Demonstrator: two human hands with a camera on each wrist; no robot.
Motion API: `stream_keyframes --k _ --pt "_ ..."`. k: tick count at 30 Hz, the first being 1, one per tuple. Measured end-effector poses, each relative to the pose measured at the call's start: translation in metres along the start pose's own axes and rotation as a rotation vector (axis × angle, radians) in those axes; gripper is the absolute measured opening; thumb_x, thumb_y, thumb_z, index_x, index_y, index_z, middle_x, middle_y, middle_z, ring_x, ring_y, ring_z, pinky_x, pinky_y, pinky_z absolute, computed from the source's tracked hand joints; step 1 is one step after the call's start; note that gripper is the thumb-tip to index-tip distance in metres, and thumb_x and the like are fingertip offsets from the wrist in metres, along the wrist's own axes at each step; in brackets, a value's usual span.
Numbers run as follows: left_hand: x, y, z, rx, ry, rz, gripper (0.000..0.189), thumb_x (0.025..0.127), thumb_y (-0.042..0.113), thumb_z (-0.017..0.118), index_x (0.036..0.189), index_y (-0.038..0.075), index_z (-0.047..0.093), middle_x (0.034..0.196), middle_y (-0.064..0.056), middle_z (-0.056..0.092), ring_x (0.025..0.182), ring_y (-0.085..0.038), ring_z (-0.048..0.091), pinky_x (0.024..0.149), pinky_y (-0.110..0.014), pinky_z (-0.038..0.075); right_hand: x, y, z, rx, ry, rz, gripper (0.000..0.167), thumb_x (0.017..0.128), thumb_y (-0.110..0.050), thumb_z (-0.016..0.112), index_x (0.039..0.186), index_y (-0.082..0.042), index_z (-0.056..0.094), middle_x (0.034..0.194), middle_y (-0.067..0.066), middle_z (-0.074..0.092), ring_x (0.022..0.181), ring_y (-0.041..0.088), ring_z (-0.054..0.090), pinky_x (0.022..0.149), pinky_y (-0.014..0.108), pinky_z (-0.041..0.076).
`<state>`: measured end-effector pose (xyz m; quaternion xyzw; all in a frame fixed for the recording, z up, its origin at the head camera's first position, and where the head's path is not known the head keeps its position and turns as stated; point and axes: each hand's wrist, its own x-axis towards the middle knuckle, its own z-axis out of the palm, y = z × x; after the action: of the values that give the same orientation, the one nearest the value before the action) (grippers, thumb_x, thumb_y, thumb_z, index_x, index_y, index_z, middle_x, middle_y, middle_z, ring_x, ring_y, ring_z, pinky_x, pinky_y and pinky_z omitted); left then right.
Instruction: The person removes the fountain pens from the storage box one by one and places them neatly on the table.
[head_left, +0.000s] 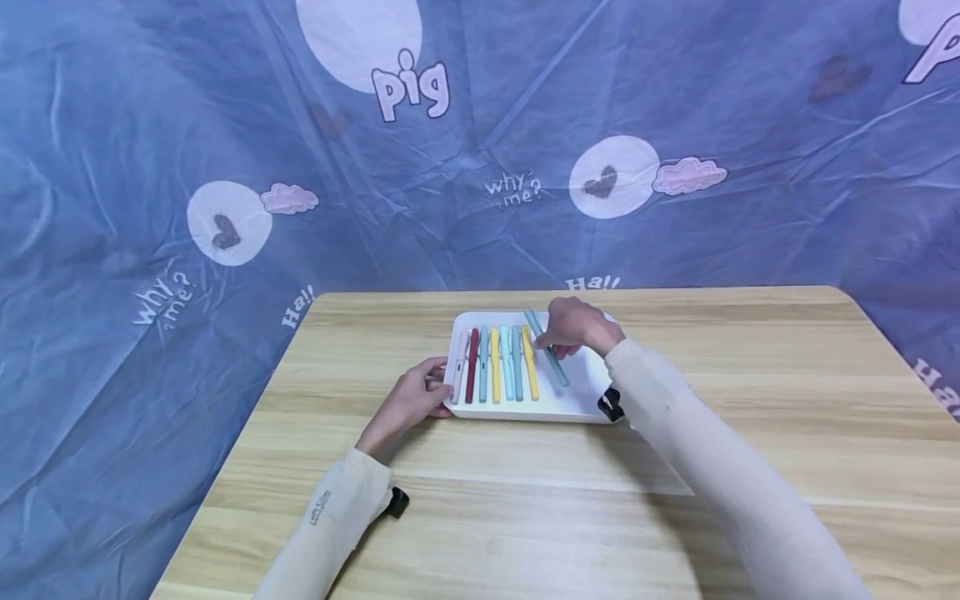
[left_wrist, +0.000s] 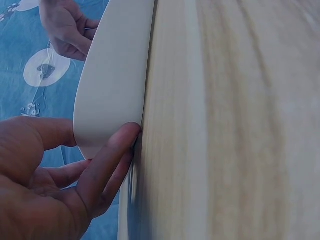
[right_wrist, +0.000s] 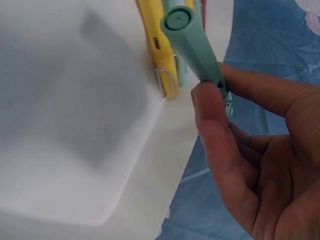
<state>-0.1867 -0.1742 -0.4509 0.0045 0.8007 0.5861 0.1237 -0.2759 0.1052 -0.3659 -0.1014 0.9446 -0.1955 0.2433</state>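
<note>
A white tray (head_left: 588,383) lies on the wooden table, with several pens side by side in its left half: pale pink (head_left: 460,367), dark red (head_left: 472,367), blue-green, light blue and yellow (head_left: 530,367). My left hand (head_left: 412,396) grips the tray's left end; in the left wrist view its thumb and fingers pinch the tray wall (left_wrist: 117,65). Above the tray, right of the row, my right hand (head_left: 573,325) pinches a green pen (right_wrist: 195,50) between thumb and fingers. That pen is tilted, its lower end over the tray floor. Metal clips show on it and on the yellow pen.
The wooden tabletop (head_left: 510,517) extends around the tray. Behind the table hangs a blue printed cloth (head_left: 465,225). A black strap piece (head_left: 611,404) is at my right wrist, another (head_left: 397,502) at my left.
</note>
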Motion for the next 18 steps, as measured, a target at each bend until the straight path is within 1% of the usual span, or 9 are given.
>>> stream_keyframes --k 4,8,11,15,18 --pt "-0.001 0.000 -0.001 0.000 -0.004 0.002 0.057 0.097 -0.006 0.059 0.153 -0.002 0.046 0.129 -0.024 0.058 0.105 -0.030 0.069 0.073 -0.036 0.068 -0.006 0.001 -0.005 0.051 0.034 -0.044 0.027 0.095 -0.027 0.077 0.082 -0.004 0.076 0.070 0.005 0.074 0.078 0.025 0.076 0.079 0.042 0.065" --pt "-0.002 0.000 -0.001 -0.006 -0.007 0.006 0.056 0.097 -0.006 0.058 0.152 -0.003 0.045 0.129 -0.025 0.058 0.105 -0.030 0.069 0.073 -0.036 0.068 -0.011 0.004 -0.008 0.135 0.046 -0.073 0.026 0.096 -0.025 0.076 0.091 0.001 0.078 0.073 0.006 0.074 0.085 0.030 0.076 0.082 0.042 0.065" --pt "-0.002 0.000 -0.001 -0.008 -0.010 0.011 0.056 0.098 -0.007 0.058 0.152 -0.004 0.045 0.129 -0.026 0.058 0.104 -0.030 0.069 0.073 -0.037 0.068 -0.015 0.007 -0.010 0.194 0.056 -0.076 0.027 0.096 -0.024 0.076 0.097 0.003 0.076 0.076 0.007 0.074 0.089 0.032 0.075 0.084 0.043 0.065" --pt "-0.002 0.001 0.000 0.001 -0.008 0.010 0.056 0.098 -0.006 0.058 0.153 -0.003 0.045 0.129 -0.025 0.058 0.104 -0.029 0.069 0.073 -0.036 0.068 -0.021 0.011 -0.013 0.261 0.078 -0.091 0.027 0.097 -0.025 0.075 0.097 0.002 0.075 0.080 0.009 0.075 0.088 0.034 0.075 0.083 0.042 0.065" --pt "-0.002 0.002 0.000 0.010 -0.008 0.009 0.056 0.098 -0.005 0.058 0.153 -0.003 0.045 0.129 -0.025 0.057 0.104 -0.030 0.069 0.073 -0.037 0.068 -0.025 0.015 -0.016 0.286 0.100 -0.106 0.027 0.097 -0.025 0.075 0.095 0.002 0.075 0.080 0.009 0.075 0.081 0.029 0.074 0.078 0.038 0.066"
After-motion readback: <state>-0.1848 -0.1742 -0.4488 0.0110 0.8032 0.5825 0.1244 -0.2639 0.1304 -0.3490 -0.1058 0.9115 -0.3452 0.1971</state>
